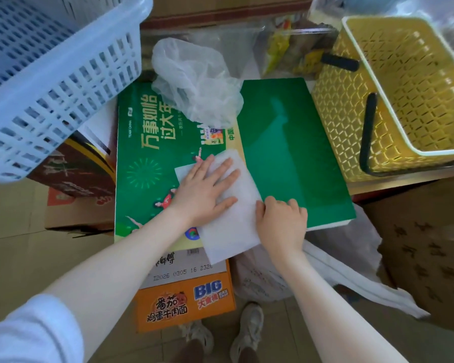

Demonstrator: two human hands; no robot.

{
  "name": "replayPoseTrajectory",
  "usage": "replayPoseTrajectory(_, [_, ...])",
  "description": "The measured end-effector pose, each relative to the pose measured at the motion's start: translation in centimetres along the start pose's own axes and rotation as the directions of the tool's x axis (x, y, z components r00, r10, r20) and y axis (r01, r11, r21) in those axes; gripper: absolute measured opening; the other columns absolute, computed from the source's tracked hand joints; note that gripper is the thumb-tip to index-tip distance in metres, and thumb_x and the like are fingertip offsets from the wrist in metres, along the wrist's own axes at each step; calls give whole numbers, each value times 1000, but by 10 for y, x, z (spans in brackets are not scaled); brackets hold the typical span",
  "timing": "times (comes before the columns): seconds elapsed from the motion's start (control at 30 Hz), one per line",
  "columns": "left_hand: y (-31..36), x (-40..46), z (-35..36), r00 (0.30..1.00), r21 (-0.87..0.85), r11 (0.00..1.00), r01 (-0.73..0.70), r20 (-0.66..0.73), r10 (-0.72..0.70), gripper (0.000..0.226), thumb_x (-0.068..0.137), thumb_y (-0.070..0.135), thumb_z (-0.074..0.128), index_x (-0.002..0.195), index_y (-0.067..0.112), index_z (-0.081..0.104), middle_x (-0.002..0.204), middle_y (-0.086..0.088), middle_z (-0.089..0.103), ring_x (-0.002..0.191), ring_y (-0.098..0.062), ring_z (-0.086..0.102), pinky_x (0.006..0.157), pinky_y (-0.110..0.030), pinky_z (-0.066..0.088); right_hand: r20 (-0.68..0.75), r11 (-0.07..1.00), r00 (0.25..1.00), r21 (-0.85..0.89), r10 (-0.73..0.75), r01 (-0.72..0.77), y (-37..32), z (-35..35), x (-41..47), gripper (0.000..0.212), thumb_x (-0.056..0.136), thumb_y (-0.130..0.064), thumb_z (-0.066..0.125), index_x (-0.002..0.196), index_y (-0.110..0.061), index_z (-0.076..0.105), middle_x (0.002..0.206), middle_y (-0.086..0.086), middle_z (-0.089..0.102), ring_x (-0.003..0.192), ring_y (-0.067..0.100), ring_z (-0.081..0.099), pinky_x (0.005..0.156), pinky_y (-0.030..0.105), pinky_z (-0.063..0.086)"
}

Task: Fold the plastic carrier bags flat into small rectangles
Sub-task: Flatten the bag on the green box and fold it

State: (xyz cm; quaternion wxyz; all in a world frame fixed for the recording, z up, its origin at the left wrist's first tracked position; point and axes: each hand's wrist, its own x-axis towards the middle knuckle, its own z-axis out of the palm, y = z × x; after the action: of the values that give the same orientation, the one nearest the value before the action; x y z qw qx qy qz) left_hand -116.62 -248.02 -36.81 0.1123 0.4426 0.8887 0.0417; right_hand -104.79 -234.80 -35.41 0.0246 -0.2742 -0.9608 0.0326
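Note:
A white plastic bag [233, 226], flattened into a long rectangle, lies on a green printed carton [147, 142]. My left hand [207, 189] presses flat on the bag's upper part, fingers straight and spread. My right hand [283, 221] sits at the bag's right edge with fingers curled, thumb on the plastic; it seems to pinch the edge. A second, crumpled translucent bag [194, 77] lies loose on the far end of the carton.
A green board [299, 142] covers the carton's right half. A yellow basket [393, 100] with black handles stands at the right, a pale blue basket [50, 74] at the upper left. Cardboard boxes, an orange noodle box [184, 302] and white plastic [351, 271] surround my feet.

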Motion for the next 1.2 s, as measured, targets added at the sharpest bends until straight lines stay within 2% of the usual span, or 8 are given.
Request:
replayPoseTrajectory(0.27, [5, 4, -3, 995, 6, 995, 98, -11, -98, 70, 88, 62, 15, 148, 27, 3, 156, -6, -10, 143, -23, -6, 114, -35, -6, 161, 992, 983, 69, 89, -101, -1, -15, -4, 35, 95, -39, 39, 109, -7, 44, 110, 11, 51, 100, 33, 51, 64, 34, 35])
replayPoseTrajectory(0.43, [2, 15, -11, 995, -53, 994, 100, -9, -100, 59, 96, 48, 23, 148, 23, 11, 156, -7, -3, 143, -23, -2, 114, -35, -4, 339, 943, 932, 250, 128, -220, 8, -20, 15, 25, 91, -29, 48, 96, -5, 50, 101, 16, 58, 88, 34, 54, 69, 36, 40])
replayPoseTrajectory(0.53, [23, -6, -20, 982, -113, 993, 35, -182, -55, 63, 91, 45, 21, 139, 7, 38, 150, -15, 27, 138, -30, 26, 112, -40, 8, 356, 941, 928, 265, 105, -209, 7, -22, 20, 20, 89, -24, 47, 93, -5, 51, 100, 15, 58, 84, 33, 52, 66, 36, 40])
replayPoseTrajectory(0.63, [43, -44, 2, 975, 3, 998, -66, -213, 65, 64, 87, 49, 31, 130, 6, 50, 139, -16, 45, 125, -31, 47, 110, -40, 21, 265, 967, 962, 225, 60, -122, 5, -20, 13, 24, 90, -22, 49, 108, -7, 49, 110, 12, 55, 99, 34, 52, 73, 40, 44])
replayPoseTrajectory(0.77, [36, -64, 25, 992, 81, 993, -80, -87, 87, 81, 79, 64, 34, 139, 9, 36, 145, -12, 37, 132, -28, 38, 112, -37, 16, -67, 936, 937, 62, -344, 348, 6, -11, 11, 47, 75, -6, 40, 120, -2, 53, 125, 20, 55, 113, 39, 53, 87, 43, 48])
replayPoseTrajectory(0.93, [32, -65, 25, 997, 104, 993, -61, -42, 65, 112, 62, 77, 51, 144, 6, 21, 149, -10, 14, 136, -19, 14, 116, -36, 4, 198, 760, 734, 186, -649, 622, 3, 7, 15, 63, 87, -30, 22, 143, -2, 31, 151, 14, 29, 140, 28, 28, 113, 46, 27])
replayPoseTrajectory(1.03, [31, -69, 29, 996, 118, 991, -54, -69, 63, 115, 60, 74, 60, 143, 4, 23, 149, -11, 16, 136, -21, 18, 113, -34, 6, 307, 776, 719, 128, -623, 618, 13, 12, 23, 80, 81, -54, -1, 149, -11, 0, 158, 4, -4, 146, 17, -2, 114, 32, -6])
replayPoseTrajectory(1.2, [32, -72, 33, 986, 106, 992, -62, -150, 78, 101, 69, 63, 66, 142, 6, 26, 148, -11, 28, 136, -24, 29, 112, -35, 15, 325, 809, 749, 107, -578, 578, 9, 9, 48, 81, 83, -62, 2, 149, -15, -5, 158, 0, -9, 145, 14, -6, 116, 36, -3])
